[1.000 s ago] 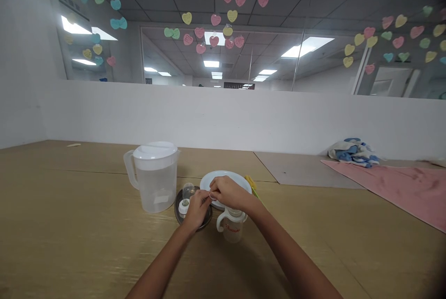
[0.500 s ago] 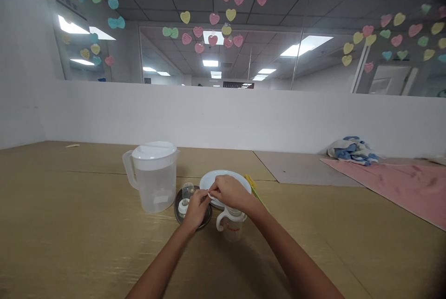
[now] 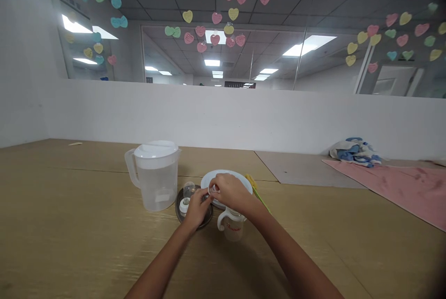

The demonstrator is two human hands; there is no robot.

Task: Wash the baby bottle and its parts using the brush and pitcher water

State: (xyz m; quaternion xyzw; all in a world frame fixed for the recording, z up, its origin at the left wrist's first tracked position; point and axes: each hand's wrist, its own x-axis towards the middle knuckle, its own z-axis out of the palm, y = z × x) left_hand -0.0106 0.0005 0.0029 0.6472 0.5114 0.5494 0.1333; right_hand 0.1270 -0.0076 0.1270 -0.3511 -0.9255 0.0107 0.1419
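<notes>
My left hand and my right hand meet above the white plate's near edge. Both sets of fingers pinch a small white piece, mostly covered by them; its kind cannot be made out. Just below my right wrist stands a clear baby bottle with white side handles, red print and no lid in sight. Beside my left hand, a dark round tray carries a clear dome cap and a white bottle collar. The white plate lies behind my hands.
A lidded translucent pitcher stands to the left. A yellow-headed brush with a green handle lies right of the plate. Farther right are a crumpled blue and white cloth and a pink cloth. A white wall closes the back.
The small white piece has turned between my fingers and shows more of a round, marked face. My hands stay in about the same place; the view has shifted slightly.
</notes>
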